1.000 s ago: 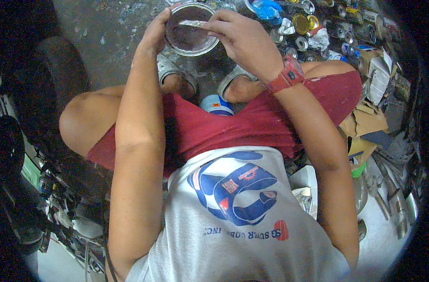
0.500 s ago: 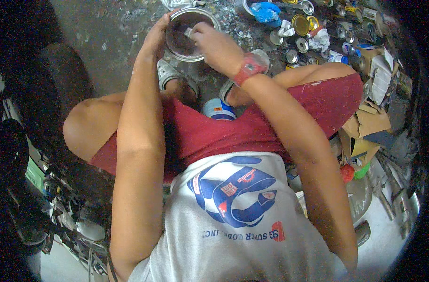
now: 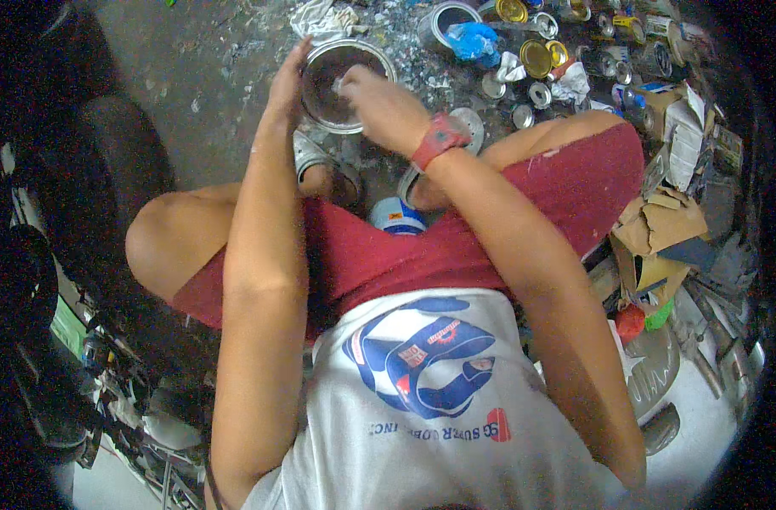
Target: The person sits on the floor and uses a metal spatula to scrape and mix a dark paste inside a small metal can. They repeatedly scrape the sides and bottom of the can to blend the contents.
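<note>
A round, metal-rimmed can (image 3: 324,92) stands in front of my feet, its dull brownish inside facing up at me. My left hand (image 3: 287,92) is at its left side, fingers stretched along the rim and outer wall, holding it. Over the can's opening is my right hand (image 3: 386,106), its fingers closed in a pinch. A small whitish wad (image 3: 339,85) shows at the fingertips; blur hides whether it is cloth or paper. A red watch sits on my right wrist. Between my legs stands a white and blue container (image 3: 398,216), partly covered by my shorts.
Crumpled white material (image 3: 324,19) lies just beyond the can. Several open cans and lids crowd the floor at the far right, one holding a blue plastic bag (image 3: 474,42). Torn cardboard (image 3: 662,223) lies beside my right knee. Dried splatter covers the dark floor.
The whole scene sits slightly lower in the picture as my head shifts. My right hand has moved slightly within the can's opening, still pinched; my left hand stays at the can's left side.
</note>
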{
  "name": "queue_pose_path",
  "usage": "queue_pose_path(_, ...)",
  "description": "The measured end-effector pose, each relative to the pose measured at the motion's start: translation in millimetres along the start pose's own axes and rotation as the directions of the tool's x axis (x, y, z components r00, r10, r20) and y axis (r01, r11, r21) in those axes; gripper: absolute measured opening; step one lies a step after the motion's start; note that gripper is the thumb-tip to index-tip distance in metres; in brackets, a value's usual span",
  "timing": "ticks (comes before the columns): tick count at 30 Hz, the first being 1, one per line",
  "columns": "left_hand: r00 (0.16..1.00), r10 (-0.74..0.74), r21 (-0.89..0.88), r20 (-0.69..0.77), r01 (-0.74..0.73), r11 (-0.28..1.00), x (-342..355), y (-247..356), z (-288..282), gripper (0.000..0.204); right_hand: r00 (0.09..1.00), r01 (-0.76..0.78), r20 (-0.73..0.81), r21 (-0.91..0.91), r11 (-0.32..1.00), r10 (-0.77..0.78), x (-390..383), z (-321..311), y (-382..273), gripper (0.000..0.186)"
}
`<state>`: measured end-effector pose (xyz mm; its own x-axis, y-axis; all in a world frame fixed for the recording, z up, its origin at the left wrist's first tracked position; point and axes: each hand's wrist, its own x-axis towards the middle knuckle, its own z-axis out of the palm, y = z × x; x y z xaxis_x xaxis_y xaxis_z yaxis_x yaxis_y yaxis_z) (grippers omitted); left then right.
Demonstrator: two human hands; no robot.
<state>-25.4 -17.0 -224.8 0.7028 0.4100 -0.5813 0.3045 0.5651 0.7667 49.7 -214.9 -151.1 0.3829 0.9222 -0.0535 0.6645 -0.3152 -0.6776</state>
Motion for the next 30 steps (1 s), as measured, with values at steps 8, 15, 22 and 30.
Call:
queue_pose_path(8, 0.913, -0.246, -0.339, -0.326, 0.131, 0.932, -92, -15, 22, 0.060, 0.997, -0.001, -0.072, 0.158, 0.987, 0.012, -1, -67, -10, 0.031)
queue_pose_path(15, 0.958, -0.161, -0.206, -0.236, 0.113, 0.972, -99, -31, 20, 0.065, 0.989, -0.102, -0.087, 0.215, 0.971, 0.123, 3, 33, 24, 0.027)
queue_pose_path(22, 0.941, -0.035, 0.043, -0.338, 0.052, 0.998, -91, -28, 12, 0.056, 0.964, -0.210, -0.099, 0.275, 0.938, 0.245, 15, -55, -15, 0.032)
queue_pose_path(30, 0.956, -0.087, 0.095, -0.280, 0.118, 0.988, -71, -12, 4, 0.055, 0.941, -0.276, -0.083, 0.375, 0.885, 0.329, -3, 9, -2, 0.036)
